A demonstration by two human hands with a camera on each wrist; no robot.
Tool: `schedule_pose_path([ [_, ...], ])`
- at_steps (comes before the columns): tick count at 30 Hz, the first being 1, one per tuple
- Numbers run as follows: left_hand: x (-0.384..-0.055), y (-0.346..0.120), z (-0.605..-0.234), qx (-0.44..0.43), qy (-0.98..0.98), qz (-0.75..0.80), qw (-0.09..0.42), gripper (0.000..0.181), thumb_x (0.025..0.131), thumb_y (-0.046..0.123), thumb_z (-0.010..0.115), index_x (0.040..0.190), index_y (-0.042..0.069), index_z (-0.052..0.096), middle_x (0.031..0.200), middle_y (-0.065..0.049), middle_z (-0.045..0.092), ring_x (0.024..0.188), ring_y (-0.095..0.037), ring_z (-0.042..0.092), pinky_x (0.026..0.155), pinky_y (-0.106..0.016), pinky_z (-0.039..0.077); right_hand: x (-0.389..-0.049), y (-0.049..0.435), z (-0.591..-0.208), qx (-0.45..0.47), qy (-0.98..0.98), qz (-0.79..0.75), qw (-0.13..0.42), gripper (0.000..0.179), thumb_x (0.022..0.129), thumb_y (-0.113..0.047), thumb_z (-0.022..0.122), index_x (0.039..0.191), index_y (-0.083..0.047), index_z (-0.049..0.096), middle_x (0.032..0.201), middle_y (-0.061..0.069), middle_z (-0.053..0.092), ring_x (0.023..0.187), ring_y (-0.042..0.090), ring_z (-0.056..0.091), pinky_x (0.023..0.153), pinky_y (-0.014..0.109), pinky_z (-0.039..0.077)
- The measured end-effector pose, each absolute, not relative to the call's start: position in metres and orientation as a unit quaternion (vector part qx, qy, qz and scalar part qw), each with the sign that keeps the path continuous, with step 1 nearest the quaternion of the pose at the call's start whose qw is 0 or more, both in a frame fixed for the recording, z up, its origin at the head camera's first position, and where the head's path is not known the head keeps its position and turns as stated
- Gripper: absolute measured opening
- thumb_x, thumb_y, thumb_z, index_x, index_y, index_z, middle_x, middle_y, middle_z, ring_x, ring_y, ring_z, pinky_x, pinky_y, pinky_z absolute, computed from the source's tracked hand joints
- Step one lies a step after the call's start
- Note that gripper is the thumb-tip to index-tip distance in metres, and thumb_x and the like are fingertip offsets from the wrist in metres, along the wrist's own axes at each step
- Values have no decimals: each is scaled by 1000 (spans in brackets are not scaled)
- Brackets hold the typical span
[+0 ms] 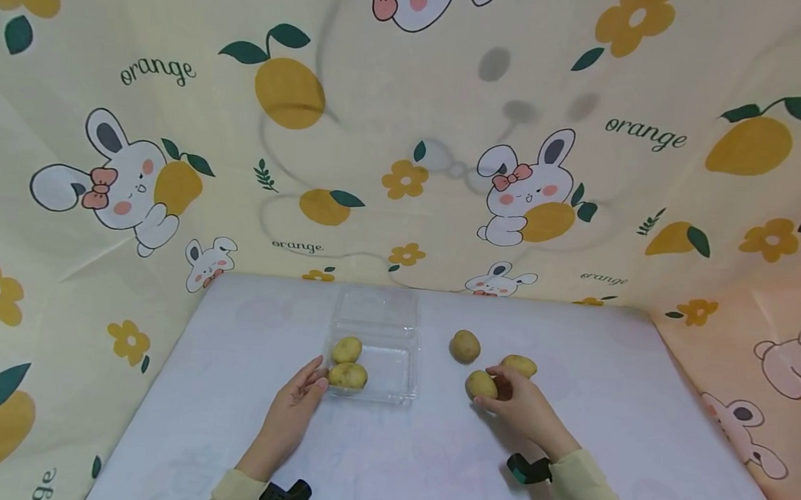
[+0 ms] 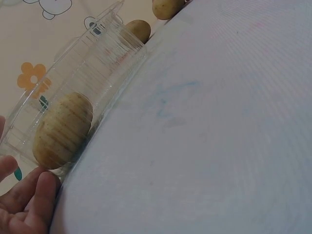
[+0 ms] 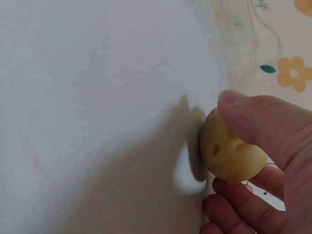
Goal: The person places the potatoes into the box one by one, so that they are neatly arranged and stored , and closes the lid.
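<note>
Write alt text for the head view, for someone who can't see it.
A person's right hand grips a potato at a white table, with two more potatoes just beyond. The left hand touches the left side of an open clear plastic box containing two potatoes. Behind stands a backdrop printed with rabbits, flowers and oranges.

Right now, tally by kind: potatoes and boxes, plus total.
Potatoes: 5 (2 in the clear plastic box, 1 held by the right hand, 2 loose on the table)
Boxes: 1
Total: 6
</note>
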State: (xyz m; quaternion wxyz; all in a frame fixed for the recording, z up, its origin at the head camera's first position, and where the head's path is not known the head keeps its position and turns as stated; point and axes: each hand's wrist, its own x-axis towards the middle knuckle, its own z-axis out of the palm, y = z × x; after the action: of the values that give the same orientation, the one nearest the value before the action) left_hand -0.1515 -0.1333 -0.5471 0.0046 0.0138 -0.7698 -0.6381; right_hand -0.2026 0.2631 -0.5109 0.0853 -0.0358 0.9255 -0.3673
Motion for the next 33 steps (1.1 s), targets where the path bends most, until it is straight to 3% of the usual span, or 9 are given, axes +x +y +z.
schedule_pose_path([
  [13, -149, -132, -536, 18, -771, -637, 0, 51, 101, 30, 53, 147, 12, 40, 136, -12, 54, 124, -25, 51, 104, -42, 41, -205, 259, -512, -38, 930, -357, 82, 60, 76, -39, 82, 125, -11, 59, 104, 2, 63, 95, 17, 58, 82, 39, 52],
  [21, -152, -135, -551, 19, -768, -640, 2, 54, 98, 41, 54, 147, 20, 42, 134, -6, 55, 121, -21, 53, 102, -40, 43, -206, 259, -514, -42, 936, -343, 70, 62, 74, -41, 84, 122, -10, 60, 100, 2, 63, 93, 17, 58, 81, 39, 52],
  [33, -151, -135, -548, 18, -767, -641, -3, 54, 99, 39, 54, 147, 18, 41, 136, -7, 54, 123, -22, 52, 104, -41, 41, -206, 245, -500, -75, 939, -332, 47, 54, 76, -33, 84, 118, -9, 61, 94, 2, 62, 86, 17, 58, 76, 36, 51],
])
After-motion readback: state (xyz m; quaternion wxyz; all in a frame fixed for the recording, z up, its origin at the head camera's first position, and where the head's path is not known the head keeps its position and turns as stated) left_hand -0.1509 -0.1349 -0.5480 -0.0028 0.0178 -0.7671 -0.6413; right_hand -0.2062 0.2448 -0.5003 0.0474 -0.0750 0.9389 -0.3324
